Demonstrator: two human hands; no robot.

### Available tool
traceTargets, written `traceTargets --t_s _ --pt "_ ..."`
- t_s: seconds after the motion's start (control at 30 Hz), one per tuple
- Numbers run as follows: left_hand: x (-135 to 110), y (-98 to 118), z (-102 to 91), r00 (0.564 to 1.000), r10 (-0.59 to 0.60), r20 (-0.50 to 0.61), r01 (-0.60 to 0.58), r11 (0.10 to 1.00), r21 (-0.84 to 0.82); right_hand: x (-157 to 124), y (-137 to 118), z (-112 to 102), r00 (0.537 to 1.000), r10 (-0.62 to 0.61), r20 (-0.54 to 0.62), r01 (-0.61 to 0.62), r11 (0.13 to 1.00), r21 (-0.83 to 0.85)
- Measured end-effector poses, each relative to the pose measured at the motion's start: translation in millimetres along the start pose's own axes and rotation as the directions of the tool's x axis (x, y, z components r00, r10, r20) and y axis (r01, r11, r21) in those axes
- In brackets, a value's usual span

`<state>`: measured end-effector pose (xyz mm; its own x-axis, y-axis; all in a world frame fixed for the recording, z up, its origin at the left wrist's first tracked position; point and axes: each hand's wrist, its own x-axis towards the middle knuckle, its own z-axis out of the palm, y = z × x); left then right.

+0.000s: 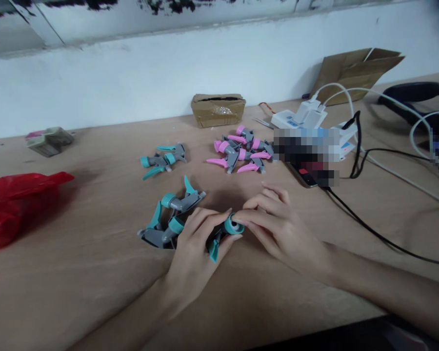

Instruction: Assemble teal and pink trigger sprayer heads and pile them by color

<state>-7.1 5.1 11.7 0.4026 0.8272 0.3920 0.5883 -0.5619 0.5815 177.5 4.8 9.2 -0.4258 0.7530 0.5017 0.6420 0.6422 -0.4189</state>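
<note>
My left hand (201, 239) is closed round a trigger spray head (213, 249) with a teal trigger and collar; the collar's open end faces up and to the right. At that opening, the thumb and index finger of my right hand (274, 219) are pinched together, touching the collar's rim; whatever they hold, if anything, is hidden. Just left of my left hand lie two more grey-and-teal spray heads, an upper one (179, 202) and a lower one (163, 236), the latter partly covered by my fingers.
Farther back are a few teal spray heads (164, 160) and a pile of pink ones (241, 151). A phone (305, 175), cables and a white power strip (289, 118) occupy the right. Cardboard boxes (217, 111) stand by the wall; a red plastic bag (18, 204) lies left.
</note>
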Motion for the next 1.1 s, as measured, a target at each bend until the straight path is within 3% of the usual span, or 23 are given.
traceTargets --t_s 0.2,0.47,0.6,0.73,0.83,0.97,1.1 --pt "0 1 -1.0 1.000 -0.008 0.014 0.008 1.000 0.000 1 1 -1 0.999 -0.030 -0.014 0.030 1.000 -0.005" --pt "1 0 -2.1 0.999 0.032 0.036 -0.032 0.999 0.012 6 7 -4 0.996 -0.037 0.081 0.034 0.999 0.036" --pt "2 -2 -3.7 0.998 -0.029 0.055 0.030 0.999 -0.017 5 9 -4 0.997 -0.042 0.064 0.037 0.997 0.064" --pt "-1 -4 -5.1 0.996 -0.059 0.072 0.068 0.990 -0.123 6 10 -7 0.997 0.064 0.034 -0.071 0.959 0.273" --pt "-6 -4 -3.3 0.994 -0.096 0.052 0.106 0.963 -0.249 6 11 -8 0.991 0.075 0.107 -0.111 0.912 0.395" --pt "-10 -4 0.8 0.973 -0.227 0.034 0.218 0.861 -0.459 4 12 -4 0.985 -0.051 0.163 -0.006 0.943 0.333" --pt "-9 -3 2.3 0.968 -0.237 0.080 0.246 0.841 -0.483 4 13 -6 0.988 -0.102 0.114 0.072 0.968 0.240"
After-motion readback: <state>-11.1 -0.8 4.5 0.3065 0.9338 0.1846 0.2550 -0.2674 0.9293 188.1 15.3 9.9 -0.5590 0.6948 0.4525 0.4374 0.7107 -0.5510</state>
